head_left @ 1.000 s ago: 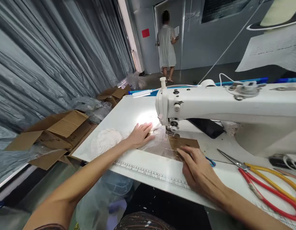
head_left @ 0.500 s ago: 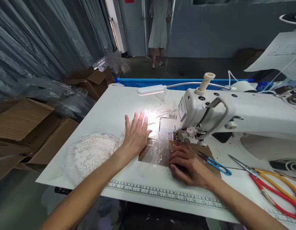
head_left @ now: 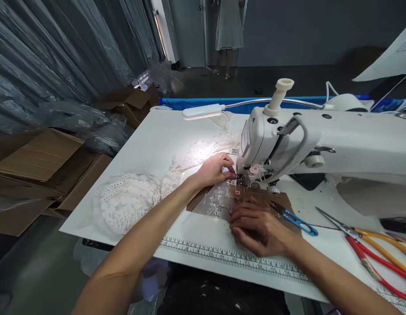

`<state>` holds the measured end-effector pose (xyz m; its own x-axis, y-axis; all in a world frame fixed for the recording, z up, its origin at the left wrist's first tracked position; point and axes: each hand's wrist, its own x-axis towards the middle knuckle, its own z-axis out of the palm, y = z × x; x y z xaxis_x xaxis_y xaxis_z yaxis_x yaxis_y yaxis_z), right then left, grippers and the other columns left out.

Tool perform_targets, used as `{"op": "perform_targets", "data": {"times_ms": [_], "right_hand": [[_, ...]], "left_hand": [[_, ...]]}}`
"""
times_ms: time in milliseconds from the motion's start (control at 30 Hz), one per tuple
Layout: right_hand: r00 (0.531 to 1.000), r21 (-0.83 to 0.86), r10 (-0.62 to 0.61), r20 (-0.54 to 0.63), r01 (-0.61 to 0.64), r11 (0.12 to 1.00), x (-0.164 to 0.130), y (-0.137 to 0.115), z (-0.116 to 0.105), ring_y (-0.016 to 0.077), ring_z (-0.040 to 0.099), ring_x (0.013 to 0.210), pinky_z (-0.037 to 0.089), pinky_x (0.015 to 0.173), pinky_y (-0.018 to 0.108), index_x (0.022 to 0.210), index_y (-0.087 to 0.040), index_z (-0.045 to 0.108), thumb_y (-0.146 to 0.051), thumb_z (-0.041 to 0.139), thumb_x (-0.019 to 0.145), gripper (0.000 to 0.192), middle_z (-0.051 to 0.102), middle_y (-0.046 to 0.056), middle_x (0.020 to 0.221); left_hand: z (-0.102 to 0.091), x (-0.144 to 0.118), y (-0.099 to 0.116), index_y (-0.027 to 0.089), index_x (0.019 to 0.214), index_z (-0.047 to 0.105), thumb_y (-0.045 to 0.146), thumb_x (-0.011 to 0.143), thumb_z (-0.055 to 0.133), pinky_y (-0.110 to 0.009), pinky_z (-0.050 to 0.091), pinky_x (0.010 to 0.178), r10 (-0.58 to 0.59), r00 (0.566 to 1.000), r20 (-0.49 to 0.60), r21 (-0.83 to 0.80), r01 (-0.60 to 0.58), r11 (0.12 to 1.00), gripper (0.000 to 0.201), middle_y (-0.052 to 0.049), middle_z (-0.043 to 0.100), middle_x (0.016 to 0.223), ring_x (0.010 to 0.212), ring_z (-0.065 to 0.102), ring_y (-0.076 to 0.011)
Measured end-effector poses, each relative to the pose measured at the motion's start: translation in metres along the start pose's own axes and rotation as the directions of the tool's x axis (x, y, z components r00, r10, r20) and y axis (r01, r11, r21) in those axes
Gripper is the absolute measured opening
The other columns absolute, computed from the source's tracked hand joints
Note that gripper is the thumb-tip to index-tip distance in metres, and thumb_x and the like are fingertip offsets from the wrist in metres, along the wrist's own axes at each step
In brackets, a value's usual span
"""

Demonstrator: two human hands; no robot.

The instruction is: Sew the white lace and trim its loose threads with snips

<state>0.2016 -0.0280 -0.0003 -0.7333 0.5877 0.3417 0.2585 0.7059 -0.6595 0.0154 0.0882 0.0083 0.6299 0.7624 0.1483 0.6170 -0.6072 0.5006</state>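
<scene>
Left hand [head_left: 213, 171] now curled nearer needle, on glossy clear plastic [head_left: 217, 202].

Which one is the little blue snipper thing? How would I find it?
Start at the big white sewing machine on the table. Look just in front of its needle end, beside the right hand, where the small snips lie on brown card. They have blue handles, while the long scissors farther right have red and yellow ones.

1 sewing machine [head_left: 321, 140], 1 lamp [head_left: 203, 111], 1 blue snips [head_left: 296, 218], 2 scissors [head_left: 370, 245], 2 cardboard boxes [head_left: 38, 162], 1 lace pile [head_left: 127, 205].
</scene>
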Motion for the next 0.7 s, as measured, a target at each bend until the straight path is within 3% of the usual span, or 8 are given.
{"op": "perform_targets", "data": {"times_ms": [133, 200, 267, 333, 433, 700], "right_hand": [[0.961, 0.094, 0.106, -0.256, -0.084, 0.992, 0.000, 0.005, -0.004, 0.0207, 0.067, 0.086, 0.052, 0.082, 0.037, 0.085, -0.022, 0.069, -0.016, 0.055, 0.085, 0.016, 0.073, 0.005, 0.088], [0.881, 0.141, 0.253, -0.400, -0.214, 0.967, -0.002, 0.011, -0.005, 0.0204, 0.068, 0.080, 0.053, 0.075, 0.035, 0.083, -0.022, 0.070, -0.018, 0.055, 0.086, 0.016, 0.073, 0.005, 0.085], [0.771, 0.185, 0.391, -0.504, -0.346, 0.920, -0.004, 0.019, -0.006, 0.0201, 0.067, 0.075, 0.052, 0.070, 0.032, 0.080, -0.021, 0.071, -0.022, 0.056, 0.086, 0.016, 0.072, 0.005, 0.080], [0.671, 0.220, 0.486, -0.560, -0.445, 0.868, -0.006, 0.026, -0.007, 0.0198, 0.065, 0.070, 0.050, 0.064, 0.030, 0.073, -0.019, 0.069, -0.027, 0.058, 0.085, 0.018, 0.070, 0.003, 0.072], [0.583, 0.263, 0.570, -0.579, -0.528, 0.807, -0.008, 0.033, -0.011, 0.0190, 0.061, 0.064, 0.045, 0.056, 0.027, 0.061, -0.019, 0.061, -0.032, 0.059, 0.084, 0.027, 0.061, 0.001, 0.059], [0.517, 0.308, 0.613, -0.598, -0.558, 0.771, -0.008, 0.032, -0.018, 0.0157, 0.053, 0.057, 0.040, 0.051, 0.024, 0.054, -0.020, 0.053, -0.031, 0.059, 0.080, 0.029, 0.047, -0.003, 0.048]], "left_hand": [[0.007, -0.001, 0.003, 0.017, 0.088, 0.062, 0.021, 0.088, 0.048, -0.037, 0.046, 0.081, 0.016, 1.000, -0.024, 0.136, -0.013, 0.991, 0.015, -0.009, 0.056, 0.106, 0.096, 0.052, -0.0228], [0.013, -0.003, 0.007, 0.016, 0.091, 0.059, 0.016, 0.085, 0.046, -0.038, 0.044, 0.078, -0.002, 0.999, -0.044, 0.227, 0.012, 0.974, 0.014, -0.011, 0.053, 0.105, 0.094, 0.049, -0.0238], [0.018, -0.004, 0.010, 0.016, 0.091, 0.057, 0.013, 0.082, 0.046, -0.039, 0.042, 0.074, -0.014, 0.999, -0.050, 0.302, 0.029, 0.953, 0.014, -0.012, 0.051, 0.104, 0.092, 0.047, -0.0251], [0.021, -0.004, 0.012, 0.016, 0.088, 0.055, 0.011, 0.080, 0.046, -0.040, 0.041, 0.072, -0.025, 0.998, -0.051, 0.346, 0.041, 0.937, 0.012, -0.012, 0.050, 0.103, 0.091, 0.046, -0.0258], [0.023, -0.003, 0.012, 0.016, 0.085, 0.053, 0.011, 0.080, 0.046, -0.040, 0.040, 0.072, -0.039, 0.997, -0.067, 0.334, 0.059, 0.941, 0.010, -0.012, 0.048, 0.103, 0.090, 0.045, -0.0257], [0.026, 0.000, 0.003, 0.019, 0.074, 0.039, 0.003, 0.081, 0.044, -0.033, 0.044, 0.065, -0.137, 0.970, -0.200, 0.166, 0.171, 0.971, 0.018, -0.010, 0.045, 0.098, 0.088, 0.045, -0.0218]]}}
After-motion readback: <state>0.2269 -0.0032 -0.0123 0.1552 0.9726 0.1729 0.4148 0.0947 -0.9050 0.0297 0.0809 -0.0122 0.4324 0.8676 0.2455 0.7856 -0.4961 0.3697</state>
